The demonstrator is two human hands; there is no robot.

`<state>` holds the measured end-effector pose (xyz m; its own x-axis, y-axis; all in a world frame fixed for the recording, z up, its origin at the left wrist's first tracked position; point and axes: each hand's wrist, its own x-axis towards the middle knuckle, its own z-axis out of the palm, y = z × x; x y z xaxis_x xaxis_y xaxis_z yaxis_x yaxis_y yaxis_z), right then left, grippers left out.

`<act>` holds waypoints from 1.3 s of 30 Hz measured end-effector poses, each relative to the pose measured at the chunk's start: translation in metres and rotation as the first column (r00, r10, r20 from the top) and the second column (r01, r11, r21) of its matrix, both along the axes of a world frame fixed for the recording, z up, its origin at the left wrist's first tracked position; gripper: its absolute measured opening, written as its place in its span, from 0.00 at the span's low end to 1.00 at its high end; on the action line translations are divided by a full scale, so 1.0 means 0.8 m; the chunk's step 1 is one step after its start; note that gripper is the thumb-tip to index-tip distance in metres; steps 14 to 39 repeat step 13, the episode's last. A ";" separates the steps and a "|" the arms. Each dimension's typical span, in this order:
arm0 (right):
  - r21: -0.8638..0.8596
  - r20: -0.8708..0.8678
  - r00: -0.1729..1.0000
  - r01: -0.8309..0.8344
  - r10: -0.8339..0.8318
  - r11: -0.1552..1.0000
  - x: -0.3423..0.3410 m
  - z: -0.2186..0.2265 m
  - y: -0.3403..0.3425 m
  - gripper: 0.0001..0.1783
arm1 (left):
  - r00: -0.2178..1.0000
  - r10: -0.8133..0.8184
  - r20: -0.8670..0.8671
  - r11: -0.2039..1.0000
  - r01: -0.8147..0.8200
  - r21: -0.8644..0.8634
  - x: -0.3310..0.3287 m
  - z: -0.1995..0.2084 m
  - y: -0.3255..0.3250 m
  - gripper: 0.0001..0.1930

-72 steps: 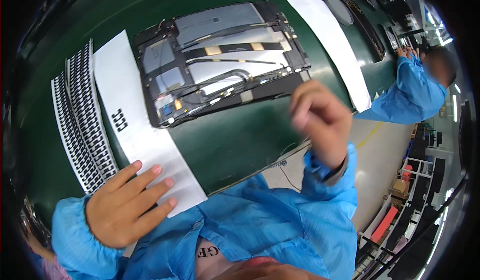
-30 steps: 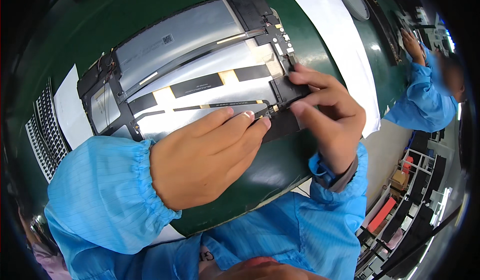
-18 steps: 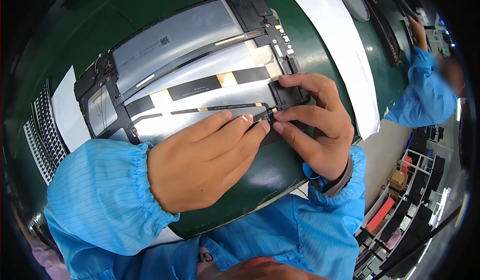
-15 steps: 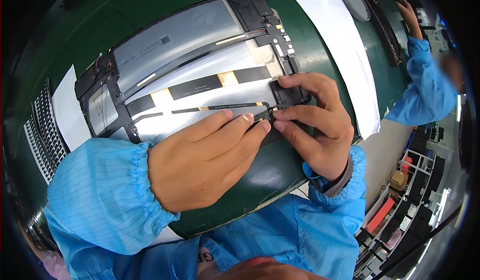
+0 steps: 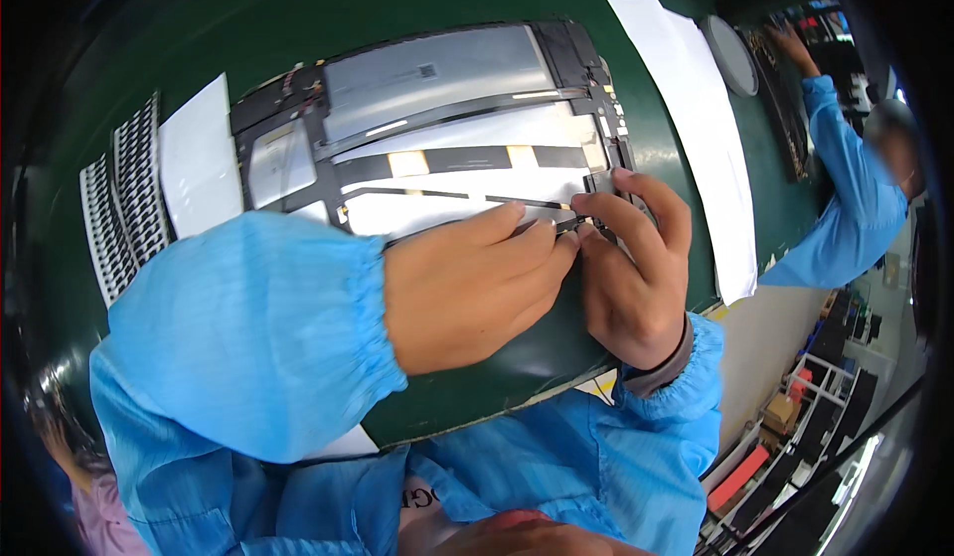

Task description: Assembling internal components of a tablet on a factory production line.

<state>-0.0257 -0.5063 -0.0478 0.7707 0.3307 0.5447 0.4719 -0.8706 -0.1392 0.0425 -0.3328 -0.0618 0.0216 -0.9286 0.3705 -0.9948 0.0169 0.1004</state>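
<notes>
An opened tablet (image 5: 477, 127) lies on the green table, its inside facing up. A wide silver battery (image 5: 442, 79) fills its far part, and a black strip (image 5: 459, 161) with gold patches crosses the pale metal nearer to me. My left hand (image 5: 477, 288) rests over the tablet's near edge with its fingers stretched out; its thumb is hidden. At the near right corner, my right hand (image 5: 641, 278) pinches with thumb and forefinger, close to the left fingertips. Whatever small part sits in that pinch is covered by the fingers.
White paper (image 5: 691, 129) runs along the table's right side, beside a round grey dish (image 5: 728, 56). To the left are a white sheet (image 5: 202, 158) and strips of small black parts (image 5: 137, 183). A co-worker in a blue sleeve (image 5: 845, 198) reaches in at the right.
The tablet and both hands now appear farther right in the picture, and the tablet's far edge sits lower. My hands keep to the same near right corner.
</notes>
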 end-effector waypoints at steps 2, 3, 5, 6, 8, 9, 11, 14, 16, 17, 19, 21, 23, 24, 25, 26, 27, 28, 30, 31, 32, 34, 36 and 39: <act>-0.044 -0.021 1.000 -0.007 0.006 0.999 -0.003 0.005 0.000 0.11 | 1.000 -0.006 0.006 0.999 0.006 0.044 -0.001 0.001 -0.003 0.16; -0.038 -0.049 0.999 0.003 -0.004 0.999 -0.003 0.007 -0.001 0.10 | 1.000 -0.024 0.006 0.995 0.023 0.097 -0.001 0.004 -0.004 0.15; -0.045 -0.055 0.998 0.012 -0.015 0.999 -0.003 0.005 -0.006 0.10 | 0.998 -0.051 0.030 0.972 0.043 0.231 0.003 0.015 -0.001 0.17; 0.119 -0.107 0.994 0.043 -0.030 0.992 -0.005 0.000 -0.009 0.09 | 1.000 -0.008 -0.012 0.992 0.009 0.129 0.002 0.016 0.009 0.17; 0.377 -0.193 0.980 0.118 -0.047 0.919 -0.009 -0.007 -0.019 0.10 | 0.994 0.083 -0.078 0.997 -0.082 0.016 -0.009 0.029 0.040 0.22; 0.493 -0.174 0.982 0.153 -0.075 0.857 -0.010 -0.014 -0.028 0.12 | 0.989 0.104 -0.108 0.994 -0.100 0.046 -0.013 0.042 0.063 0.25; 0.643 -0.181 0.971 0.238 -0.158 0.728 -0.022 -0.017 -0.047 0.14 | 0.963 0.164 -0.213 0.985 -0.147 0.095 -0.020 0.065 0.107 0.32; 0.770 -0.411 0.908 0.393 -0.080 0.502 -0.024 -0.011 -0.054 0.15 | 0.884 0.348 -0.313 0.936 -0.305 0.178 -0.024 0.073 0.152 0.36; 0.770 -0.411 0.908 0.393 -0.080 0.502 -0.024 -0.011 -0.054 0.15 | 0.884 0.348 -0.313 0.936 -0.305 0.178 -0.024 0.073 0.152 0.36; 0.770 -0.411 0.908 0.393 -0.080 0.502 -0.024 -0.011 -0.054 0.15 | 0.884 0.348 -0.313 0.936 -0.305 0.178 -0.024 0.073 0.152 0.36; 0.770 -0.411 0.908 0.393 -0.080 0.502 -0.024 -0.011 -0.054 0.15 | 0.884 0.348 -0.313 0.936 -0.305 0.178 -0.024 0.073 0.152 0.36; 0.770 -0.411 0.908 0.393 -0.080 0.502 -0.024 -0.011 -0.054 0.15 | 0.884 0.348 -0.313 0.936 -0.305 0.178 -0.024 0.073 0.152 0.36; 0.770 -0.411 0.908 0.393 -0.080 0.502 -0.024 -0.011 -0.054 0.15 | 0.884 0.348 -0.313 0.936 -0.305 0.178 -0.024 0.073 0.152 0.36; 0.770 -0.411 0.908 0.393 -0.080 0.502 -0.024 -0.011 -0.054 0.15 | 0.884 0.348 -0.313 0.936 -0.305 0.178 -0.024 0.073 0.152 0.36; 0.770 -0.411 0.908 0.393 -0.080 0.502 -0.024 -0.011 -0.054 0.15 | 0.884 0.348 -0.313 0.936 -0.305 0.178 -0.024 0.073 0.152 0.36; 0.770 -0.411 0.908 0.393 -0.080 0.502 -0.024 -0.011 -0.054 0.15 | 0.884 0.348 -0.313 0.936 -0.305 0.178 -0.024 0.073 0.152 0.36; 0.770 -0.411 0.908 0.393 -0.080 0.502 -0.024 -0.011 -0.054 0.15 | 0.884 0.348 -0.313 0.936 -0.305 0.178 -0.024 0.073 0.152 0.36; 0.770 -0.411 0.908 0.393 -0.080 0.502 -0.024 -0.011 -0.054 0.15 | 0.884 0.348 -0.313 0.936 -0.305 0.178 -0.024 0.073 0.152 0.36; 0.770 -0.411 0.908 0.393 -0.080 0.502 -0.024 -0.011 -0.054 0.15 | 0.884 0.348 -0.313 0.936 -0.305 0.178 -0.024 0.073 0.152 0.36; 0.770 -0.411 0.908 0.393 -0.080 0.502 -0.024 -0.011 -0.054 0.15 | 0.884 0.348 -0.313 0.936 -0.305 0.178 -0.024 0.073 0.152 0.36; 0.770 -0.411 0.908 0.393 -0.080 0.502 -0.024 -0.011 -0.054 0.15 | 0.884 0.348 -0.313 0.936 -0.305 0.178 -0.024 0.073 0.152 0.36; 0.770 -0.411 0.908 0.393 -0.080 0.502 -0.024 -0.011 -0.054 0.15 | 0.884 0.348 -0.313 0.936 -0.305 0.178 -0.024 0.073 0.152 0.36; 0.770 -0.411 0.908 0.393 -0.080 0.502 -0.024 -0.011 -0.054 0.15 | 0.884 0.348 -0.313 0.936 -0.305 0.178 -0.024 0.073 0.152 0.36; 0.770 -0.411 0.908 0.393 -0.080 0.502 -0.024 -0.011 -0.054 0.15 | 0.884 0.348 -0.313 0.936 -0.305 0.178 -0.024 0.073 0.152 0.36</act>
